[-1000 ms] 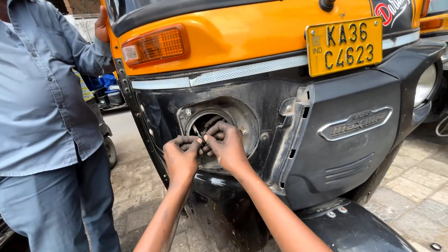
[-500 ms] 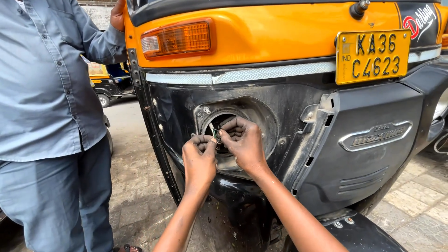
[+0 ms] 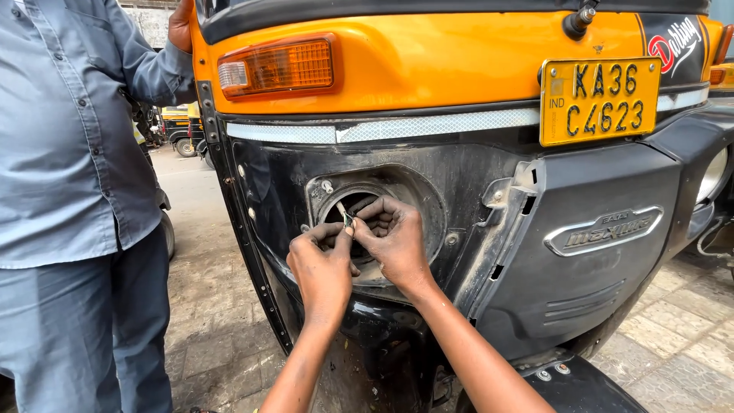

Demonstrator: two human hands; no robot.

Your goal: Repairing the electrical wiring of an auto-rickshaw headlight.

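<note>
An orange and black three-wheeled vehicle shows its rear panel [image 3: 474, 183], with a round open lamp hole [image 3: 359, 206] in the black bodywork. My left hand [image 3: 323, 264] and my right hand [image 3: 394, 237] are both at that hole, fingertips meeting. Between them they pinch a small thin light-coloured piece [image 3: 345, 217], perhaps a wire end or connector. My right hand's fingers curl into the opening.
A person in a grey shirt and trousers [image 3: 69, 199] stands close at the left, one hand [image 3: 180, 27] on the vehicle's upper edge. An orange tail lamp [image 3: 277, 67] and a yellow number plate [image 3: 599, 99] sit above. Paved ground [image 3: 673, 336] lies below; other vehicles [image 3: 177, 126] stand behind.
The view has moved closer and shifted left relative to the vehicle. My hands stay at the lamp hole, fingers still working the small piece together.
</note>
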